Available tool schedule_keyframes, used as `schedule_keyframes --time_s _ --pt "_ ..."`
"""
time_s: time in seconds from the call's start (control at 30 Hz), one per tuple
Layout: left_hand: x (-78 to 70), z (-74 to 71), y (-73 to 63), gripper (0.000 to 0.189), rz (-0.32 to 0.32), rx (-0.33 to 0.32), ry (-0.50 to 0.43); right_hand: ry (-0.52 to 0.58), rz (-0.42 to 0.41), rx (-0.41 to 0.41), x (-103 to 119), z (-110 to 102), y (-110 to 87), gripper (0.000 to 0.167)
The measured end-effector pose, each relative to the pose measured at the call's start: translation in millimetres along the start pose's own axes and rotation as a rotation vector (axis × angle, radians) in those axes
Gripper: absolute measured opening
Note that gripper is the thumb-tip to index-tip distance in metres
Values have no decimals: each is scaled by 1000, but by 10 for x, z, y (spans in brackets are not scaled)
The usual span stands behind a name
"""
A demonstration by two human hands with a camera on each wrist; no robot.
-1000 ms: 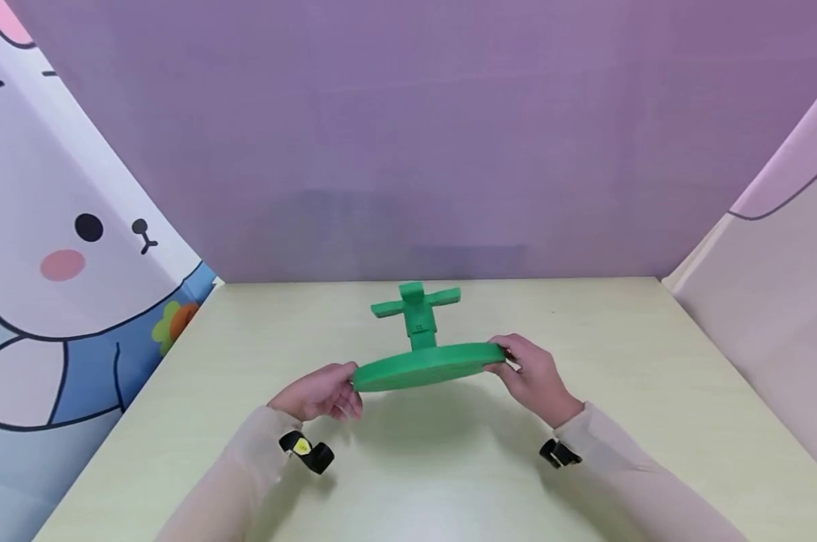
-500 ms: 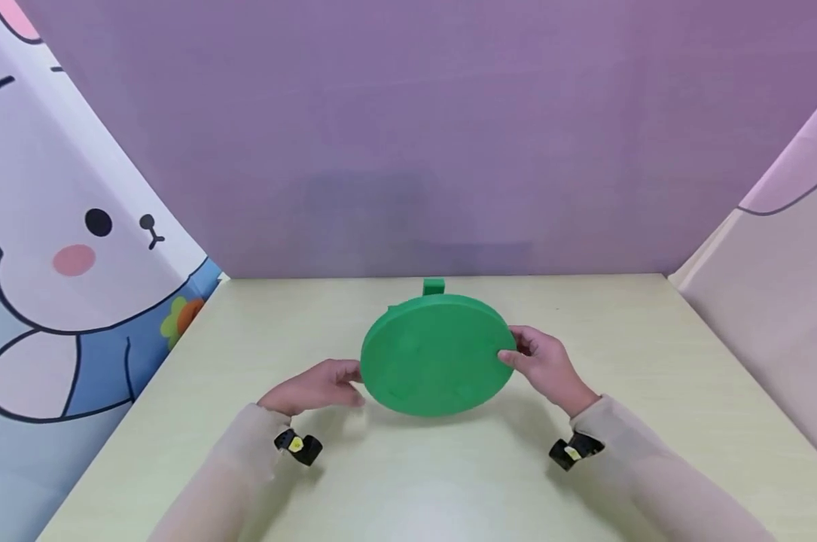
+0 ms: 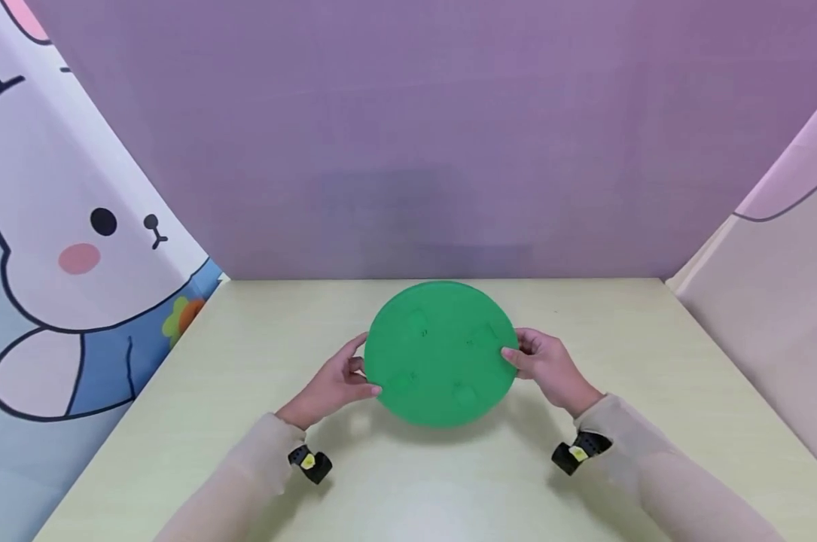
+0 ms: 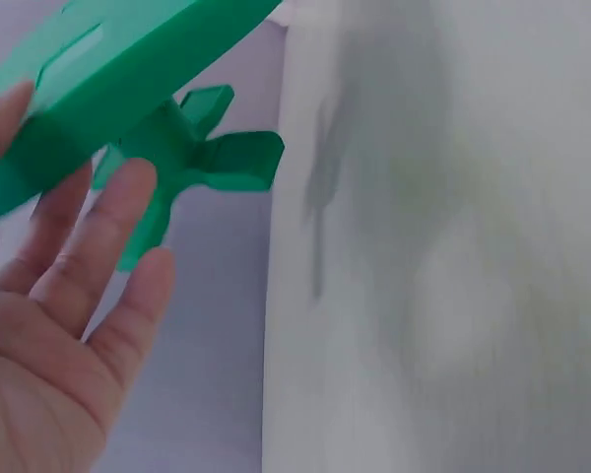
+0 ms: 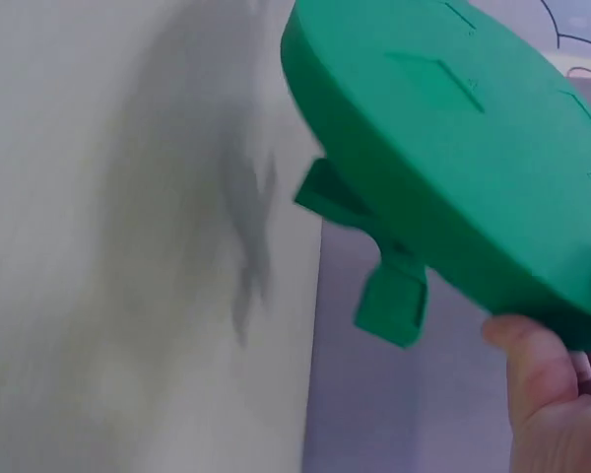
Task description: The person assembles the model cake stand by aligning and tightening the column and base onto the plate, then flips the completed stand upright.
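A green round disc (image 3: 442, 354) is held up over the table, tilted with its flat face toward the head camera. Several shallow rectangular outlines with small marks show on that face. Behind it, a green post with a cross-shaped foot (image 4: 236, 163) sticks out, visible in both wrist views and hidden in the head view. My left hand (image 3: 330, 388) holds the left rim, thumb at the lower front edge and fingers spread behind. At the opposite rim my right hand (image 3: 550, 369) pinches the disc, thumb on its face and fingers at the back.
The pale wooden table (image 3: 279, 316) bears the disc's shadow. A purple panel (image 3: 408, 150) rises along its back edge. Side panels stand left and right, the left one (image 3: 42, 226) printed with a cartoon rabbit. Black cameras are strapped to both wrists.
The disc has swung from nearly edge-on to facing the head camera, and its cross-shaped foot has gone out of sight behind it. The left hand has shifted its hold, thumb now in front.
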State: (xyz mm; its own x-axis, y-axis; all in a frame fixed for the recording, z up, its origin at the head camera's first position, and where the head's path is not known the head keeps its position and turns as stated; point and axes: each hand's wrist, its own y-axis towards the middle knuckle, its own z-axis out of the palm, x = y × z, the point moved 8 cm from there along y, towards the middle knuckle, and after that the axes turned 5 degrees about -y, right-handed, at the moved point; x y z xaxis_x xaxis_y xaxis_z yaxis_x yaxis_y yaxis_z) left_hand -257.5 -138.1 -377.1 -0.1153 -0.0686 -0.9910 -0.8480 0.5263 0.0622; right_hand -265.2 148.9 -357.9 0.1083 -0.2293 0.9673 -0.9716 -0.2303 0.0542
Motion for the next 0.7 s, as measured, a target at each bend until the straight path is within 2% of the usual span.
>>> schedule_keyframes --time_s 0.13,0.23,0.37,0.7 --pt "-18 43 -25 94 -23 11 12 -45 1 30 -1 12 3 41" --pt "-44 57 -44 98 -37 38 -37 -71 -10 58 11 30 7 43" --pt "-49 55 -47 99 -60 63 -107 -49 -16 90 29 62 16 46" --pt "-9 22 -52 98 -100 58 -148 4 -4 156 -5 119 24 53"
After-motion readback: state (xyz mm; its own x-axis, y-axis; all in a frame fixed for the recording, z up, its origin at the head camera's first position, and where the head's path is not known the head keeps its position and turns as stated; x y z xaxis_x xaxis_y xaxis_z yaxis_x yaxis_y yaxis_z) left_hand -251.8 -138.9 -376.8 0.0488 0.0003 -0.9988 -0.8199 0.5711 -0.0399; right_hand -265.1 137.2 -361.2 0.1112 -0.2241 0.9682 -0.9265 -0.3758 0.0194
